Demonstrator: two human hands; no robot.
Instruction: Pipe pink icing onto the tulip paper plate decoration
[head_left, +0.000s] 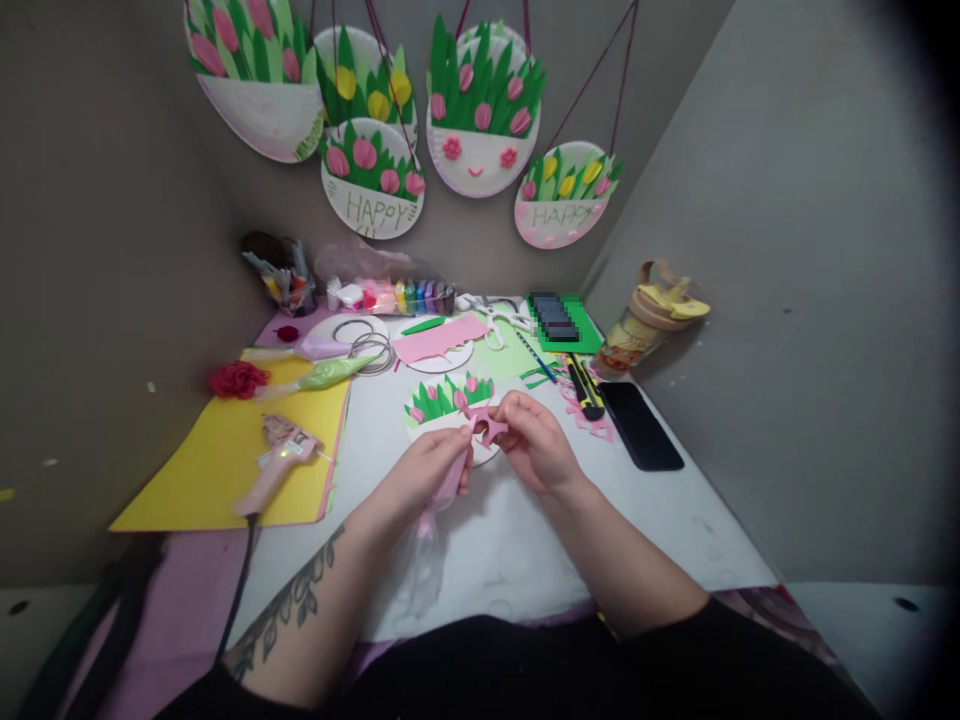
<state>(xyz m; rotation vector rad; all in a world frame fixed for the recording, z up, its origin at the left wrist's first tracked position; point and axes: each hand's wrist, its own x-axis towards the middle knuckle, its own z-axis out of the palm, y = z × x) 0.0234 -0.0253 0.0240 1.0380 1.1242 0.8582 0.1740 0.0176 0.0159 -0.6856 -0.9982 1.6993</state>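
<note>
Two hands (431,470) (536,445) hold one pink cutout (489,428).

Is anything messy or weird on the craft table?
Nothing looks spilled or broken. The glue gun lies on its side on the yellow sheet. Pink paper scraps lie loose beside the phone. The left hand holds a pink piping bag; the right hand holds a pink cutout.

Bare table (525,540) near; far side crowded: glue gun (274,465) left, phone (640,425) and knife (585,388) right.
</note>
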